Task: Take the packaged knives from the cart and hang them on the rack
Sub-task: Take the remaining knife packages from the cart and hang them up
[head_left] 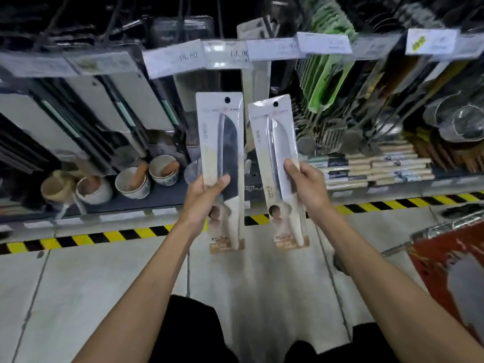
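Forearms reach forward, raised. Thumb across the card front, left hand clamps first packaged knife; right hand pinches second packaged knife, tilted. Hang holes well above each grip, handles below, price tags beyond.

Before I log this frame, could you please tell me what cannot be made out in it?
Head view only:
the rack hooks: hidden behind price tags.
print on most tags: blurred.
the cart: cut by the right edge.
print on the left pack and right pack: too small.
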